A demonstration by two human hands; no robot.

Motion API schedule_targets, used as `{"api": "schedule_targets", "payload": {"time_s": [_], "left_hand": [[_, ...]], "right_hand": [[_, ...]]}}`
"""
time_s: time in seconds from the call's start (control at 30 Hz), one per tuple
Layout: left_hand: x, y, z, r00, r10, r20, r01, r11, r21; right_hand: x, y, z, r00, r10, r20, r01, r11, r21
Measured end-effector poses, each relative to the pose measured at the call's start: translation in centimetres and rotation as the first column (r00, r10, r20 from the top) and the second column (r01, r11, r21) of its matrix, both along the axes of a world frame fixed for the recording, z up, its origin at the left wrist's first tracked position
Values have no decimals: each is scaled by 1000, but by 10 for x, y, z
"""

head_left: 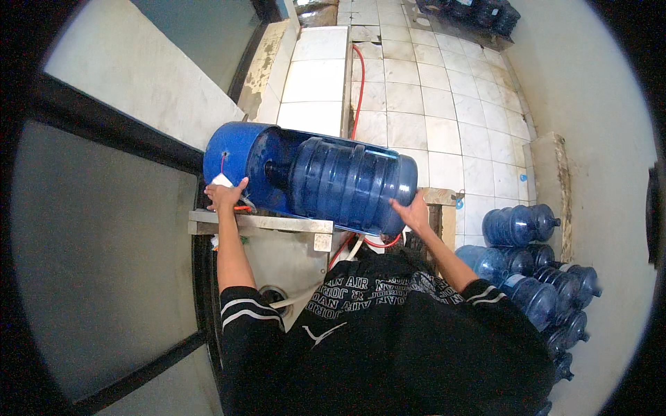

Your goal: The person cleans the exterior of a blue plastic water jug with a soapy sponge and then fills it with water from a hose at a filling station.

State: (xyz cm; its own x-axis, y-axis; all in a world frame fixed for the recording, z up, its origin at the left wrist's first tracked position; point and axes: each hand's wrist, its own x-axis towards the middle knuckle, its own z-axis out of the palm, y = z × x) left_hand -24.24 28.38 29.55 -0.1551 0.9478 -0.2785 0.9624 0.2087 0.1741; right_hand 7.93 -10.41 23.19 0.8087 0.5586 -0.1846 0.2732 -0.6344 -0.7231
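Note:
A large clear-blue water bottle (347, 184) lies on its side in front of me, ribbed, its neck pointing left. It rests in a cut-open blue plastic drum (232, 149), whose closed end is at the left. My right hand (416, 213) holds the bottle's base at the right, thumb on the side; its other fingers are partly hidden. At the drum's lower left edge, my left hand (225, 195) has thumb and fingers around a small white box (222, 180). A thin red wire runs from the box to a hole in the drum.
Several blue water bottles (531, 298) are stacked at right by the wall. A red hose (359, 90) runs over the white tiles beyond the drum. Below the drum are a pale ledge (277, 223) and a pale pipe (295, 299). More bottles (485, 12) stand far back.

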Motion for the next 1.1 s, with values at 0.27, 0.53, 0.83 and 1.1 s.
{"api": "schedule_targets", "payload": {"time_s": [0.27, 0.53, 0.83, 1.1], "left_hand": [[17, -26, 29, 981, 27, -191, 9, 983, 183], [20, -30, 33, 971, 58, -234, -3, 973, 231], [21, -31, 34, 977, 65, -205, -16, 973, 232], [22, -32, 36, 975, 78, -208, -29, 973, 228]], "right_hand": [[-42, -23, -8, 997, 58, 47, -58, 998, -4], [-42, -21, -5, 997, 61, 36, -60, 997, -39], [-41, -24, -13, 996, 61, 63, -61, 998, 6], [-41, -23, -13, 998, 52, 41, -51, 998, -33]]}}
